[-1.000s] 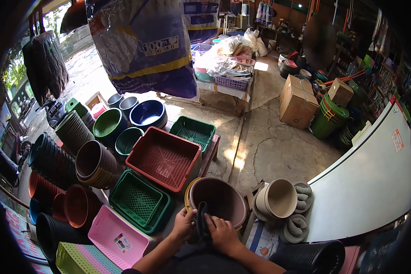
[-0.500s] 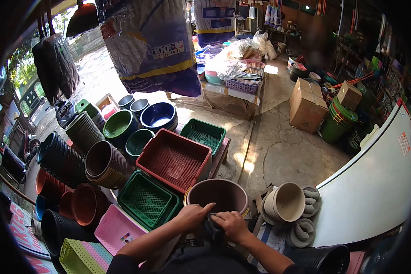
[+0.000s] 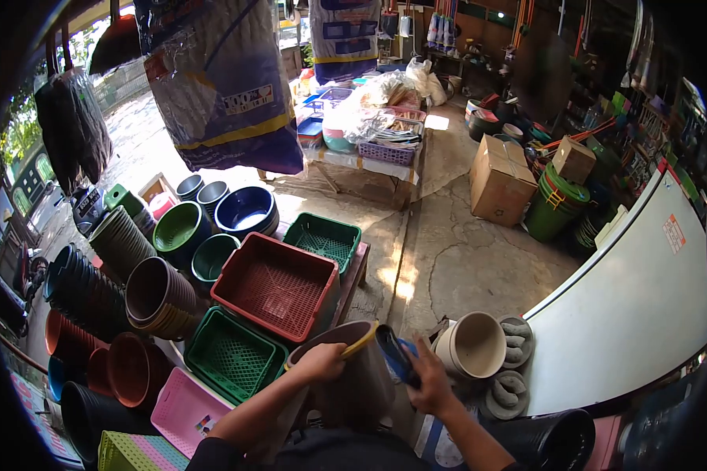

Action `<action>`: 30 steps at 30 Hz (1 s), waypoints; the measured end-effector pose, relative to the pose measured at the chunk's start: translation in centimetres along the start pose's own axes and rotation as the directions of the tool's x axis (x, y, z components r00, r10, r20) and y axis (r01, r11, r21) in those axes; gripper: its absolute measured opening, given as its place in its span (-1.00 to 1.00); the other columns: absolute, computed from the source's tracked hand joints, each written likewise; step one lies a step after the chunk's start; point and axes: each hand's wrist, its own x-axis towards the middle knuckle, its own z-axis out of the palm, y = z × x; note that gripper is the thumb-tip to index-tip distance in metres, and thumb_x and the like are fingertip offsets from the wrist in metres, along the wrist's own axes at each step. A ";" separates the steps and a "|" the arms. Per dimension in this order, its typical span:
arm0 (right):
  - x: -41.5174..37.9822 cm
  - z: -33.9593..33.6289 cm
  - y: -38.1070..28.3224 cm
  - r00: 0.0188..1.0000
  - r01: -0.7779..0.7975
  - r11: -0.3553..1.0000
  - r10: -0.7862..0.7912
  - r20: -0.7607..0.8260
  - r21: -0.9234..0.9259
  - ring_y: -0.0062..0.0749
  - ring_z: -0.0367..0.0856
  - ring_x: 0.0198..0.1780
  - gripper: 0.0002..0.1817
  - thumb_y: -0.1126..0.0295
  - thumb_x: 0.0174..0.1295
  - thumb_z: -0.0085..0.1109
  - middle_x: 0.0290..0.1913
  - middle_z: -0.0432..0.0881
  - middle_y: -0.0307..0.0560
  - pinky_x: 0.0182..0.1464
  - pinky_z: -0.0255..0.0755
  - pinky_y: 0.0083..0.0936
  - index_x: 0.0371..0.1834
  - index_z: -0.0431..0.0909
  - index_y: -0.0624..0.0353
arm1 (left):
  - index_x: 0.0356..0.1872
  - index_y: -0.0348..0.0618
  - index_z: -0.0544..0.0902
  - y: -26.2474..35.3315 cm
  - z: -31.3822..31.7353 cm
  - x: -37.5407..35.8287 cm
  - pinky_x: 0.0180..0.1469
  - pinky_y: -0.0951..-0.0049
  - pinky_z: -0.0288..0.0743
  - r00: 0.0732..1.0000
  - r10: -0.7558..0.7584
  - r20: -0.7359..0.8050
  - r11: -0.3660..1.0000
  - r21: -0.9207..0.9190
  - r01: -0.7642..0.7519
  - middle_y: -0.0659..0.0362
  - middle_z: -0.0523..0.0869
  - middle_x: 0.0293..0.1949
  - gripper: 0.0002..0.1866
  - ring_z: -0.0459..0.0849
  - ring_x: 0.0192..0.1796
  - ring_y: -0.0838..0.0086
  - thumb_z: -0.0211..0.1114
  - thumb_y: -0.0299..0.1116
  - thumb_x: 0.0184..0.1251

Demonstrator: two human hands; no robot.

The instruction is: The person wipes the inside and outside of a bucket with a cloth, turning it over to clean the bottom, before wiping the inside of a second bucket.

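My left hand [image 3: 323, 363] is closed round the rim of a large brown plastic pot [image 3: 361, 388]. The pot leans to one side right in front of my body, and a yellow edge shows along its upper rim. Just right of that rim, my right hand [image 3: 430, 378] grips a dark oblong thing with a blue edge [image 3: 395, 353], raised at a slant. My fingers cover part of it, and I cannot tell what kind of thing it is. A cream pot [image 3: 477, 345] stands close to the right of this hand.
Left of the pot lie a red basket [image 3: 277, 284], a green basket [image 3: 234, 355] and a pink basket [image 3: 184, 408]. Stacked brown pots [image 3: 155, 289] stand farther left. A white panel [image 3: 613, 314] rises at the right, with a cardboard box [image 3: 501, 182] beyond. Packaged goods [image 3: 224, 94] hang overhead.
The brown pot has gone from standing to tilted, with my left hand now on its rim. My right hand has moved right and up with the dark oblong thing, away from the left hand.
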 end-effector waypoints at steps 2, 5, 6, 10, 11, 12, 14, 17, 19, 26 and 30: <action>-1.1 1.8 -2.3 0.999 -0.023 0.987 0.019 -0.027 -0.161 0.07 -0.02 0.58 -0.11 0.31 -0.03 0.27 0.57 0.01 0.24 0.47 0.03 0.04 0.50 0.21 0.10 | -0.04 -0.24 0.57 0.7 -0.3 -0.6 0.01 0.05 0.49 0.989 -0.144 0.029 0.979 -0.141 0.147 -0.19 0.69 -0.26 -0.72 0.66 -0.08 -0.12 0.14 -0.31 0.32; -1.8 6.0 -3.6 0.986 0.068 0.989 -0.045 0.163 -0.134 0.00 -0.18 0.63 0.00 0.21 -0.10 0.32 0.60 -0.12 0.23 0.54 -0.20 0.04 0.52 0.15 0.14 | -0.19 -0.28 0.53 -2.5 3.7 -0.4 -0.07 0.21 0.48 0.961 -0.022 -0.275 0.892 -0.439 -0.105 -0.09 0.65 -0.30 -0.75 0.68 -0.13 0.15 0.20 -0.25 0.41; -2.0 7.3 -4.1 0.986 0.073 0.987 -0.051 0.157 -0.143 0.00 -0.18 0.63 0.00 0.21 -0.10 0.32 0.60 -0.12 0.23 0.54 -0.20 0.04 0.52 0.15 0.14 | -0.19 -0.28 0.53 -1.3 3.1 -0.7 -0.07 0.21 0.48 0.959 -0.014 -0.284 0.892 -0.436 -0.116 -0.09 0.65 -0.30 -0.75 0.68 -0.13 0.15 0.20 -0.25 0.41; -1.6 9.6 -5.1 0.972 0.179 0.914 -0.108 0.208 -0.365 -0.10 -0.08 0.61 -0.03 0.04 -0.08 0.25 0.59 0.02 0.08 0.54 -0.22 -0.07 0.49 0.21 0.11 | 0.00 -0.28 0.54 1.6 2.4 -2.3 0.01 0.50 0.46 0.952 -0.247 -0.180 0.734 -0.676 0.062 0.23 0.62 -0.18 -0.69 0.53 -0.08 0.61 0.13 -0.21 0.53; -1.3 9.4 -5.5 0.975 0.212 0.837 -0.148 0.165 -0.504 -0.14 -0.04 0.60 -0.05 -0.02 -0.06 0.22 0.58 0.07 0.02 0.53 -0.22 -0.11 0.48 0.23 0.09 | 0.02 -0.29 0.53 1.7 2.4 -2.6 0.03 0.50 0.46 0.952 -0.219 -0.215 0.624 -0.781 -0.033 0.22 0.62 -0.16 -0.69 0.53 -0.07 0.61 0.15 -0.21 0.52; -0.9 9.2 -5.8 0.974 0.220 0.835 -0.155 0.167 -0.505 -0.14 -0.04 0.60 -0.05 -0.02 -0.06 0.22 0.58 0.07 0.02 0.53 -0.22 -0.11 0.48 0.23 0.09 | 0.04 -0.30 0.53 1.7 2.3 -2.8 0.04 0.50 0.46 0.948 -0.196 -0.251 0.495 -0.860 -0.126 0.21 0.63 -0.13 -0.68 0.53 -0.06 0.61 0.17 -0.22 0.51; 0.6 8.5 -6.3 0.984 0.174 0.815 -0.166 0.065 -0.552 -0.20 0.02 0.59 -0.04 -0.12 -0.05 0.16 0.57 0.13 -0.08 0.53 -0.25 -0.16 0.48 0.24 0.07 | 0.06 -0.31 0.52 2.4 1.7 -3.6 0.05 0.50 0.47 0.943 -0.165 -0.290 0.529 -0.833 -0.164 0.21 0.63 -0.12 -0.67 0.54 -0.05 0.61 0.22 -0.25 0.47; 3.8 5.4 -6.6 0.991 0.117 0.898 -0.075 0.114 -0.424 -0.11 0.00 0.59 -0.06 -0.04 -0.04 0.12 0.58 0.08 -0.05 0.54 -0.23 -0.10 0.50 0.21 0.07 | 0.06 -0.31 0.52 4.0 -0.3 -5.1 0.03 0.52 0.48 0.939 -0.110 -0.325 0.621 -0.761 -0.190 0.19 0.65 -0.12 -0.63 0.56 -0.06 0.60 0.33 -0.29 0.38; 5.3 3.7 -6.6 0.979 0.164 0.900 -0.099 0.177 -0.403 -0.08 -0.02 0.59 -0.05 -0.03 -0.04 0.11 0.58 0.08 -0.03 0.55 -0.23 -0.07 0.51 0.19 0.07 | 0.08 -0.31 0.53 3.9 -0.7 -5.4 0.01 0.51 0.49 0.949 -0.126 -0.290 0.606 -0.780 -0.158 0.15 0.67 -0.12 -0.58 0.58 -0.06 0.58 0.42 -0.30 0.31; 7.5 2.2 -5.1 0.961 0.235 0.922 -0.172 0.218 -0.307 0.01 0.02 0.57 -0.19 -0.08 0.20 0.08 0.56 0.12 0.02 0.53 -0.06 -0.11 0.49 0.22 0.08 | 0.09 -0.32 0.50 1.5 -0.3 -6.9 -0.06 0.59 0.48 0.954 -0.104 -0.281 0.635 -0.757 -0.154 0.26 0.59 -0.16 -0.59 0.52 -0.13 0.66 0.38 -0.33 0.34; 8.7 3.8 5.7 0.962 0.005 0.989 -0.046 0.268 0.150 -0.08 0.33 0.41 -0.46 0.22 0.29 0.05 0.35 0.45 0.09 0.43 0.20 -0.36 0.33 0.43 0.16 | 0.03 -0.33 0.54 3.0 -0.2 -8.8 -0.12 0.60 0.47 0.955 -0.135 -0.265 0.713 -0.695 -0.092 0.29 0.58 -0.27 -0.63 0.51 -0.20 0.67 0.39 -0.33 0.32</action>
